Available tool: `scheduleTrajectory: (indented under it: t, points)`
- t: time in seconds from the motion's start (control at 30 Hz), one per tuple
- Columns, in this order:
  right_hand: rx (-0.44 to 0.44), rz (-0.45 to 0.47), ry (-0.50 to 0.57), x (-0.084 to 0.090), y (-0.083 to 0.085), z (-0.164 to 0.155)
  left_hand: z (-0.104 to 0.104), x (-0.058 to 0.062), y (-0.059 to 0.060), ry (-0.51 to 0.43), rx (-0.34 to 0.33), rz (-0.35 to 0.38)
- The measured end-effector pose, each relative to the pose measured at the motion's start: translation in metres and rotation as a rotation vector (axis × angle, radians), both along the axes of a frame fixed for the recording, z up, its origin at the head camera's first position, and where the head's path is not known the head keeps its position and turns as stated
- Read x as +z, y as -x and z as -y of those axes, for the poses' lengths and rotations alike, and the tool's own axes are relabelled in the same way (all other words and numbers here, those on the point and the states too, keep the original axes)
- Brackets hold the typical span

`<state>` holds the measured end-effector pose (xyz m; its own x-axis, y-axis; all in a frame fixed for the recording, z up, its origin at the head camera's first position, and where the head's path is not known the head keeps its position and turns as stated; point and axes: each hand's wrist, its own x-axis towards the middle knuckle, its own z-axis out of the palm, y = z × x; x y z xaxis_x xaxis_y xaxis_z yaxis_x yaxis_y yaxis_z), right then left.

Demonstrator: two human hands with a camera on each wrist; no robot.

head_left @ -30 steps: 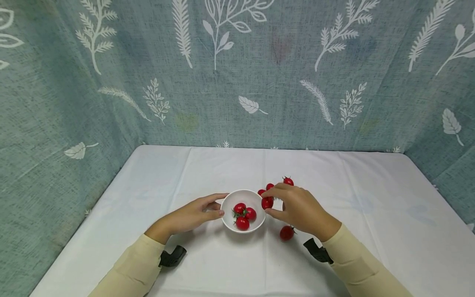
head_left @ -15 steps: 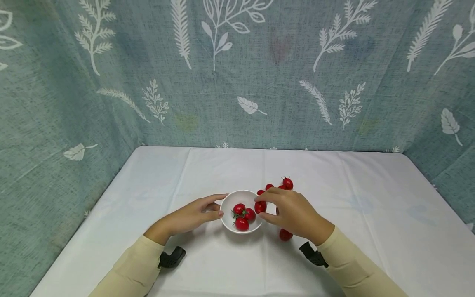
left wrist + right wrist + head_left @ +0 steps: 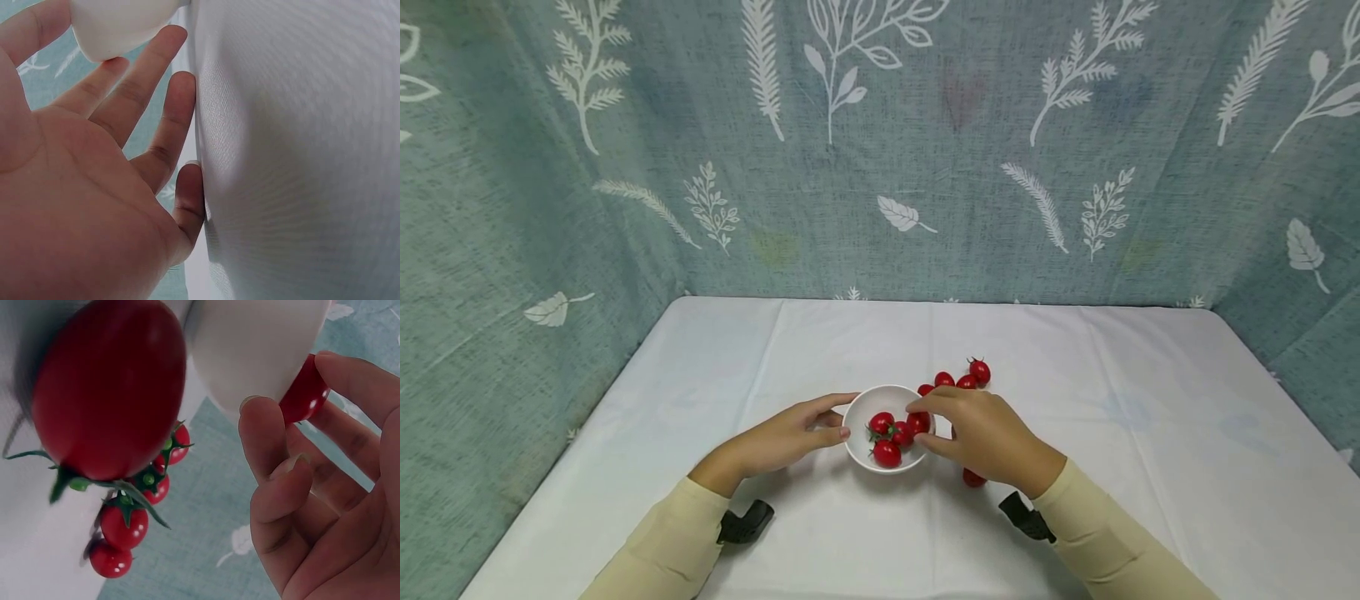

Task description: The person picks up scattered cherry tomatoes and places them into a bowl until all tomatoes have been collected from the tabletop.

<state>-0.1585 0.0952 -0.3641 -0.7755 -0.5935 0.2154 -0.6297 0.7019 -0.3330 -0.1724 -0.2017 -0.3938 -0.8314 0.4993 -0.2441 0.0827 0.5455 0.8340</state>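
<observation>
A small white bowl [image 3: 857,444] stands on the white tablecloth with three red cherry tomatoes [image 3: 887,452] in it. My left hand [image 3: 849,415] rests against the bowl's left side, its fingers [image 3: 144,69] straight and touching the bowl [image 3: 119,25]. My right hand [image 3: 915,424] pinches another cherry tomato [image 3: 919,421] between thumb and fingers just over the bowl's right rim; in the right wrist view this tomato [image 3: 307,394] sits beside the bowl [image 3: 256,350]. One loose tomato [image 3: 973,478] lies under my right wrist and looms large as the near tomato [image 3: 109,387].
Several more loose tomatoes [image 3: 966,381] lie in a row behind the bowl to the right, seen as the stemmed tomato row [image 3: 125,525]. The tablecloth [image 3: 1150,433] spreads wide on both sides. A leaf-patterned curtain [image 3: 880,150] closes off the back and sides.
My right hand has carried the pinched tomato leftward from beside the bowl to over its right rim. The left hand and bowl have stayed put.
</observation>
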Motion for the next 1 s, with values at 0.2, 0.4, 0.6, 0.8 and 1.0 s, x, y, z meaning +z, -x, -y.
scheduleTrajectory:
  t: [0.2,0.4,0.6,0.8,1.0]
  points:
    - [0.007,0.028,-0.032,-0.003,0.001,0.003,0.001,-0.002,-0.001,-0.003,-0.004,-0.001]
    - [0.029,0.049,-0.060,-0.002,0.007,0.006,0.000,-0.002,-0.001,0.011,0.004,-0.003]
    - [0.037,0.071,-0.080,0.000,0.013,0.009,0.000,-0.003,0.000,0.017,0.012,0.002]
    - [0.038,0.094,-0.082,0.000,0.016,0.014,0.000,-0.005,0.002,0.006,0.019,0.005]
    - [0.028,0.138,-0.080,-0.001,0.019,0.019,0.000,-0.005,0.001,-0.005,0.012,0.001]
